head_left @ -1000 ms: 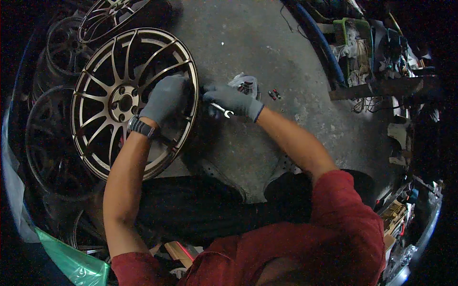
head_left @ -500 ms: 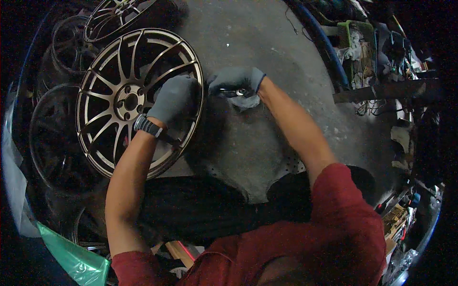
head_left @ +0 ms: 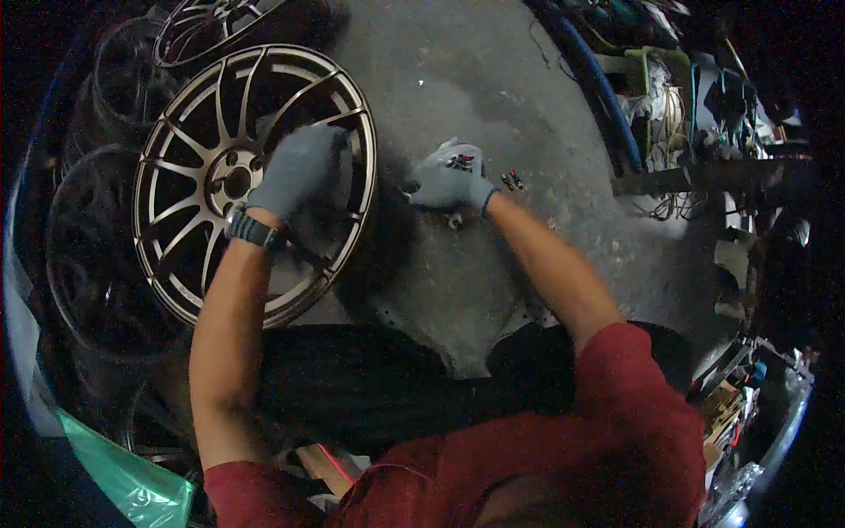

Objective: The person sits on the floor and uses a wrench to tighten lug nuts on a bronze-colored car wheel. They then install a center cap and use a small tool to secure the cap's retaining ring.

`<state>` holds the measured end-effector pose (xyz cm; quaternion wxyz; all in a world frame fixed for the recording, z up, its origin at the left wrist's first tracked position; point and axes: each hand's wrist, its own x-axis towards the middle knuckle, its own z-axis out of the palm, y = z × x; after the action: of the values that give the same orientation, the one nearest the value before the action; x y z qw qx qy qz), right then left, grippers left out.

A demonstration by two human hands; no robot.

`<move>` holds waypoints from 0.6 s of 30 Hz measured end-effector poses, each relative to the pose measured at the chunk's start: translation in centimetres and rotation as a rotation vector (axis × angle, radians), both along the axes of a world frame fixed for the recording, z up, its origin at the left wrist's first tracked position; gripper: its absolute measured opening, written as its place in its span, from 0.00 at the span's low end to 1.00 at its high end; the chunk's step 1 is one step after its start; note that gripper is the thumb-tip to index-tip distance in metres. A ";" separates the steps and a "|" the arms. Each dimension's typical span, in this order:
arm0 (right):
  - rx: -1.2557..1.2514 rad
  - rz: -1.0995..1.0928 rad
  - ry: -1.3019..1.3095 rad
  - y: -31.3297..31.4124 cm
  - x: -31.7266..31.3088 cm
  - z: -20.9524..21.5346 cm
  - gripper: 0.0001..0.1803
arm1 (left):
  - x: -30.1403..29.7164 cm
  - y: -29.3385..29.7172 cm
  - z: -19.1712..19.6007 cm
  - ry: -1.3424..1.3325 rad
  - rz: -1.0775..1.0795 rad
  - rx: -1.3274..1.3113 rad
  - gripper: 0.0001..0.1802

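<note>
A bronze multi-spoke alloy wheel [head_left: 221, 165] stands tilted on my left. My left hand [head_left: 302, 167], in a grey glove, is closed at its right-hand spokes, with the fingertips partly hidden. To the right of the wheel, my right hand [head_left: 449, 187], also gloved in grey, is low over the floor with its fingers curled. A small metal tool with a wrench-like end [head_left: 454, 222] pokes out below that hand; most of it is hidden. Against the far side of the right hand lies a clear plastic bag [head_left: 458, 155] with small reddish and dark pieces.
Small red and dark pieces [head_left: 512, 181] lie on the concrete floor [head_left: 440, 79] right of the bag. More wheels [head_left: 114, 255] are stacked along the left. A green crate [head_left: 656, 97] and clutter stand at the far right. Green plastic sheeting [head_left: 132, 466] is at the lower left.
My right hand has turned over and dropped slightly, uncovering the bag's contents and the pieces on the floor. My left hand has shifted a little left, and the wheel has tipped slightly.
</note>
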<state>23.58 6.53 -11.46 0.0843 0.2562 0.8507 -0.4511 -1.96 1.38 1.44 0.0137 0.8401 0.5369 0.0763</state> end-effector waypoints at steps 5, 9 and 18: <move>0.019 -0.071 -0.208 -6.0 1.0 -7.5 0.23 | -0.9 0.9 2.8 -0.010 0.120 0.156 0.07; -0.054 -0.230 -0.259 -9.1 1.7 -10.0 0.25 | -1.1 1.2 4.2 0.033 0.275 0.302 0.08; 0.002 -0.015 -0.351 -7.1 1.8 -5.1 0.24 | -0.3 0.9 6.5 0.037 0.502 0.017 0.16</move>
<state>25.37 -0.60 -16.61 0.2281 0.3377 0.8213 -0.3993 -2.22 2.33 7.93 -0.0227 0.6816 0.7283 0.0665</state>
